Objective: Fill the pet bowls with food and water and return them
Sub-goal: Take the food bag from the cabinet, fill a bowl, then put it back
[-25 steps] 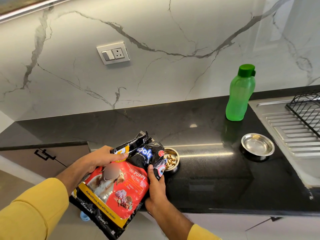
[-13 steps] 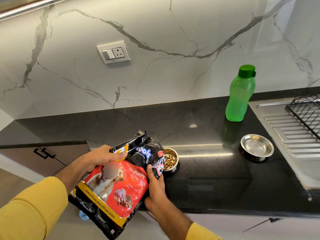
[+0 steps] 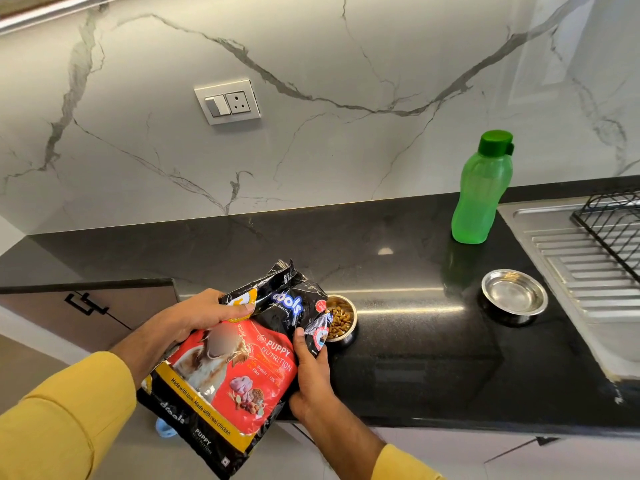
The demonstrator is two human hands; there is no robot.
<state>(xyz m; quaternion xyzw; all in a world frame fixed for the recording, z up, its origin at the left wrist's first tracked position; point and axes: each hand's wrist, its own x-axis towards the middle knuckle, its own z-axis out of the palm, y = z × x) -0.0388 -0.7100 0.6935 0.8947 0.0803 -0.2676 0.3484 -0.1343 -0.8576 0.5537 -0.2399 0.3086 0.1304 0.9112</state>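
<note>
Head view: both hands grip a red-and-black food bag (image 3: 228,368) tipped toward the near steel bowl (image 3: 341,322), which sits on the black table (image 3: 398,341) partly filled with kibble (image 3: 337,320). The left hand (image 3: 197,317) pinches the bag's crumpled top, thumb over the front; the right hand (image 3: 311,372) wraps the bag's right edge just below the opening. The mouth of the bag hangs right over the bowl's rim. A second bowl (image 3: 514,296) stands empty well to the right, beside the sink drainboard (image 3: 568,258), with a capped green bottle (image 3: 483,188) behind it.

The likely trouble is spillage: the bowl is small and close to the table edge, so a steeper tilt or a sudden rush of kibble could overshoot it, and the bag brushing the rim could nudge the bowl.
</note>
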